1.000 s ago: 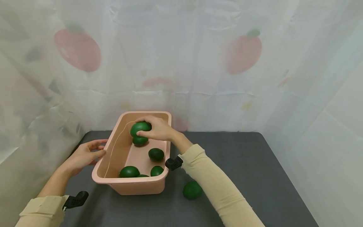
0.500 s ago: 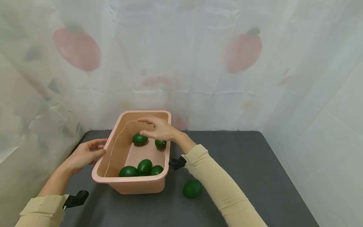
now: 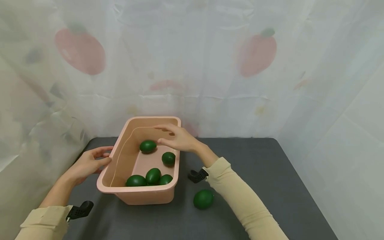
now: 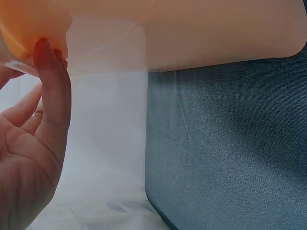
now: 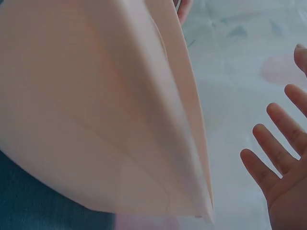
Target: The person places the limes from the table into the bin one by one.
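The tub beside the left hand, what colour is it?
Pale pink tub, clearest in the head view.

It looks like a makeshift recording booth rather than a lived-in room: a dark grey table (image 3: 255, 173) across the lower frame, enclosed behind and at both sides by translucent white curtains (image 3: 192, 66) printed with faded red fruit.

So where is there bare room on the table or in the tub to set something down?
The dark grey table is bare right of the loose green egg-shaped ball, out to its right edge. Inside the pink plastic tub, floor shows along the left wall; the near end is crowded with three green balls. The right hand hovers over the far end.
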